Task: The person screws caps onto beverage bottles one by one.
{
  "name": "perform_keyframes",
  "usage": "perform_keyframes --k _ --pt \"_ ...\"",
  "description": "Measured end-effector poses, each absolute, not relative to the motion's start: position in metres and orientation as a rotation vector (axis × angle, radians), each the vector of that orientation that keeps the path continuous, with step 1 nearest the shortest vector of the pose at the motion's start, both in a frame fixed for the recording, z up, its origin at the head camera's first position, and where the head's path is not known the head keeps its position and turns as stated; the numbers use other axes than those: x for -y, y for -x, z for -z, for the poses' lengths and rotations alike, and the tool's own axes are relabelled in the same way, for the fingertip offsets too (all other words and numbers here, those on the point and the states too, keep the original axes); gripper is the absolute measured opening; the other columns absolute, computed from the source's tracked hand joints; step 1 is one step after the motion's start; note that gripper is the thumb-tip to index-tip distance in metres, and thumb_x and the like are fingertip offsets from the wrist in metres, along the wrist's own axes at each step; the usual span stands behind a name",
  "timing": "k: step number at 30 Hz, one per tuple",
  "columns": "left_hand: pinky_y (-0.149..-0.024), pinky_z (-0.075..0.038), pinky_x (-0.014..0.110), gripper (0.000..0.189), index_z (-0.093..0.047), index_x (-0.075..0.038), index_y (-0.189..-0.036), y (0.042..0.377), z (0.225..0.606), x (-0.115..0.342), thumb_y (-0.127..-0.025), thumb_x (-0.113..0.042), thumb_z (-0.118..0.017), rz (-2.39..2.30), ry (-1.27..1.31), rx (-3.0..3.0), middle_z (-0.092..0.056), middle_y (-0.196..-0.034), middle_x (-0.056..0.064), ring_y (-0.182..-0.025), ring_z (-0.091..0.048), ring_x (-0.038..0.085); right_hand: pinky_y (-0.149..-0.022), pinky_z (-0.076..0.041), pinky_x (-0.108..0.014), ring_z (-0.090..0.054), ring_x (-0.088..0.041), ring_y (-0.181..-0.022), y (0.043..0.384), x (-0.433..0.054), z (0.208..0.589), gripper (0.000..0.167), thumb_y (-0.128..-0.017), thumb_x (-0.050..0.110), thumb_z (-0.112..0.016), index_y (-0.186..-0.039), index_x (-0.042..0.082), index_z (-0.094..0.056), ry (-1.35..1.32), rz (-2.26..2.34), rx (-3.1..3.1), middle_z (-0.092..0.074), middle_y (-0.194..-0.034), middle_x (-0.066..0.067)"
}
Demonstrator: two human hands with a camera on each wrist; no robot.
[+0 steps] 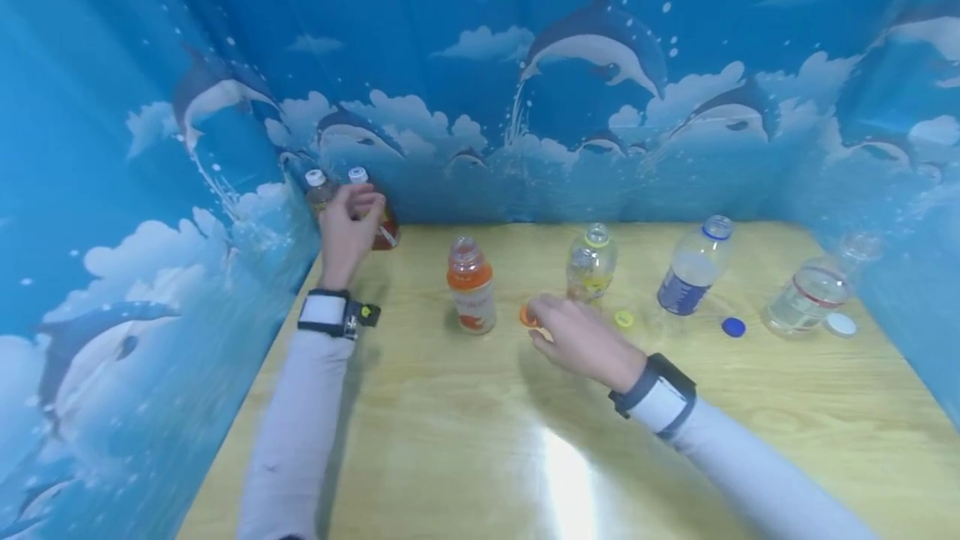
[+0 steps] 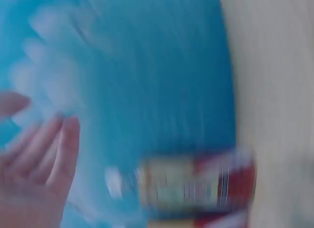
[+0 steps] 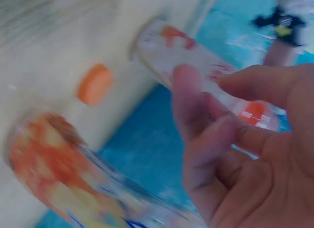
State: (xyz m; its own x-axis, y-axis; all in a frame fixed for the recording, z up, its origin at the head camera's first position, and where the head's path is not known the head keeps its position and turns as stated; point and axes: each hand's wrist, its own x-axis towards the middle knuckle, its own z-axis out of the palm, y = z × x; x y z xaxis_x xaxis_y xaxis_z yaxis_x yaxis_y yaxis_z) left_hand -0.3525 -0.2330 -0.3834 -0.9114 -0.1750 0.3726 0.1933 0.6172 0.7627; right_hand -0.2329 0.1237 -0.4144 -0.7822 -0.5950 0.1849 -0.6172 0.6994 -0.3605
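Observation:
At the back left, my left hand (image 1: 349,232) is raised in front of two capped bottles, a dark red one (image 1: 387,233) and another (image 1: 318,188) beside it. Its fingers are loosely bent and hold nothing; in the left wrist view they are apart from the blurred labelled bottle (image 2: 196,184). My right hand (image 1: 583,342) hovers low over the table with relaxed fingers and nothing between them. Just beyond its fingertips an orange cap (image 3: 95,84) lies on the table. Left of that cap stands an uncapped bottle (image 1: 472,294) with an orange neck and pale label.
An uncapped bottle with a yellow ring (image 1: 589,267) stands behind my right hand, near a yellow cap (image 1: 624,319). Farther right are a blue-labelled open bottle (image 1: 688,273), a blue cap (image 1: 733,327), a clear open bottle (image 1: 810,298) and a white cap (image 1: 840,324). Dolphin-print curtains (image 1: 465,65) enclose the table.

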Motion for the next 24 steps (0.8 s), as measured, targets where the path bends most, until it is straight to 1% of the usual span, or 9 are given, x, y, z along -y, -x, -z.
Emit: perform_keyframes --k 2,3,5,7,9,12,16,19,24 --pt "-0.098 -0.051 0.043 0.048 -0.054 -0.009 -0.14 0.329 0.386 0.217 -0.097 -0.022 -0.07 1.329 0.272 2.465 -0.064 -0.136 0.011 -0.123 -0.061 0.03 -0.078 -0.058 -0.038 -0.066 -0.02 -0.082 0.239 -0.121 0.425 0.022 -0.089 0.014 -0.075 -0.109 0.006 -0.067 -1.007 -0.592 2.872 -0.068 -0.102 -0.007" --pt "-0.1 -0.05 0.046 0.055 -0.05 -0.009 -0.145 0.317 0.389 0.209 -0.095 -0.019 -0.071 1.4 0.392 2.496 -0.06 -0.141 0.012 -0.128 -0.057 0.032 -0.078 -0.057 -0.039 -0.065 -0.02 -0.081 0.242 -0.12 0.431 0.023 -0.09 0.014 -0.075 -0.11 0.005 -0.067 -1.002 -0.574 2.89 -0.066 -0.102 -0.007" --pt "-0.108 -0.045 0.052 0.077 -0.035 -0.01 -0.155 0.3 0.401 0.195 -0.089 -0.013 -0.077 1.498 0.561 2.582 -0.045 -0.154 0.014 -0.141 -0.044 0.033 -0.075 -0.057 -0.038 -0.064 -0.021 -0.079 0.248 -0.117 0.441 0.025 -0.09 0.012 -0.073 -0.113 0.004 -0.066 -0.981 -0.548 2.923 -0.063 -0.104 -0.009" --pt "-0.114 -0.04 0.055 0.1 -0.022 -0.013 -0.16 0.29 0.415 0.182 -0.082 -0.016 -0.085 1.534 0.595 2.664 -0.033 -0.162 0.015 -0.149 -0.033 0.033 -0.068 -0.058 -0.035 -0.063 -0.023 -0.078 0.254 -0.114 0.449 0.028 -0.09 0.009 -0.072 -0.116 0.002 -0.064 -0.948 -0.555 2.95 -0.062 -0.108 -0.013" --pt "-0.116 -0.037 0.056 0.111 -0.019 -0.015 -0.161 0.287 0.429 0.172 -0.076 -0.023 -0.09 1.534 0.557 2.714 -0.03 -0.164 0.014 -0.15 -0.03 0.031 -0.065 -0.059 -0.036 -0.064 -0.025 -0.077 0.258 -0.11 0.454 0.032 -0.089 0.006 -0.071 -0.12 0.0 -0.063 -0.913 -0.549 2.955 -0.061 -0.113 -0.018" --pt "-0.114 -0.041 0.053 0.108 -0.028 -0.02 -0.158 0.29 0.445 0.16 -0.073 -0.032 -0.092 1.543 0.47 2.736 -0.041 -0.158 0.009 -0.144 -0.04 0.028 -0.061 -0.059 -0.036 -0.065 -0.028 -0.076 0.265 -0.105 0.463 0.033 -0.09 0.004 -0.07 -0.122 0.0 -0.063 -0.878 -0.518 2.952 -0.061 -0.117 -0.021" --pt "-0.108 -0.048 0.05 0.093 -0.038 -0.019 -0.152 0.293 0.451 0.154 -0.075 -0.025 -0.091 1.632 0.453 2.706 -0.054 -0.146 0.006 -0.133 -0.054 0.028 -0.054 -0.055 -0.034 -0.061 -0.024 -0.068 0.272 -0.097 0.474 0.025 -0.091 0.002 -0.065 -0.116 0.004 -0.066 -0.848 -0.453 2.976 -0.061 -0.109 -0.017" --pt "-0.106 -0.05 0.049 0.09 -0.04 -0.019 -0.15 0.288 0.443 0.154 -0.076 -0.024 -0.091 1.642 0.44 2.721 -0.056 -0.143 0.005 -0.13 -0.057 0.028 -0.054 -0.055 -0.035 -0.06 -0.024 -0.067 0.274 -0.094 0.478 0.025 -0.088 -0.004 -0.064 -0.11 0.007 -0.067 -0.809 -0.397 3.035 -0.062 -0.106 -0.017" --pt "-0.103 -0.052 0.048 0.089 -0.043 -0.02 -0.149 0.274 0.414 0.157 -0.075 -0.027 -0.091 1.565 0.464 2.723 -0.059 -0.141 0.003 -0.127 -0.059 0.026 -0.058 -0.057 -0.04 -0.063 -0.03 -0.071 0.277 -0.093 0.478 0.027 -0.082 -0.008 -0.069 -0.106 0.006 -0.069 -0.781 -0.266 3.077 -0.066 -0.105 -0.022"
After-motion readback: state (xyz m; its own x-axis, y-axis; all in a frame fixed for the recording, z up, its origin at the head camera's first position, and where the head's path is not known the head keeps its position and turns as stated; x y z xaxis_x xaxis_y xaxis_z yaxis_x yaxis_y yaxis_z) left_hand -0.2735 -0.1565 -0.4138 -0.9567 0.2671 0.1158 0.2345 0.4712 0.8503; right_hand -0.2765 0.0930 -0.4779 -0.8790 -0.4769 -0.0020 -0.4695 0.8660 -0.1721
